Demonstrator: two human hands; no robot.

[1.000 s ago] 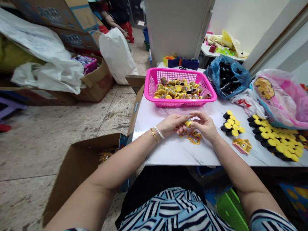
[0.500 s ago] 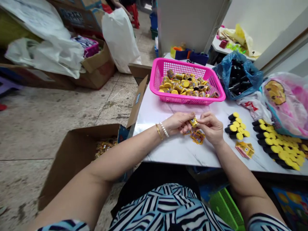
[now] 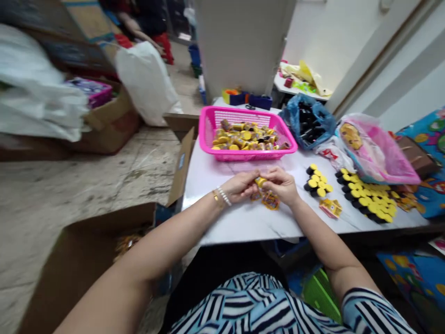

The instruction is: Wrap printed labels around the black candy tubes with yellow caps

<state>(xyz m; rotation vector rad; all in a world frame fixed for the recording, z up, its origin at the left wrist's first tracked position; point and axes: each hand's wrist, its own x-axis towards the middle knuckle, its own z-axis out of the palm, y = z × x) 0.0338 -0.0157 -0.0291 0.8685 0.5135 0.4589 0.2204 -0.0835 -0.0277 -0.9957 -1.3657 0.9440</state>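
Note:
My left hand and my right hand meet above the white marble-patterned table, pinching a small yellow cylinder between their fingers. Its shape is partly hidden by my fingers. Small printed yellow-and-red packets lie just under my hands. A pink plastic basket of yellow-labelled small containers stands beyond them. To the right are black tubes with yellow caps, more of them in a larger group, and a small stack of packets.
A blue bag of black pieces and a pink translucent bag sit at the table's far right. An open cardboard box stands on the floor left of the table. A seated person is far back.
The whole view has swung, so the table sits further left and lower. My hands remain together on the yellow cylinder, and the packets beneath them lie closer together.

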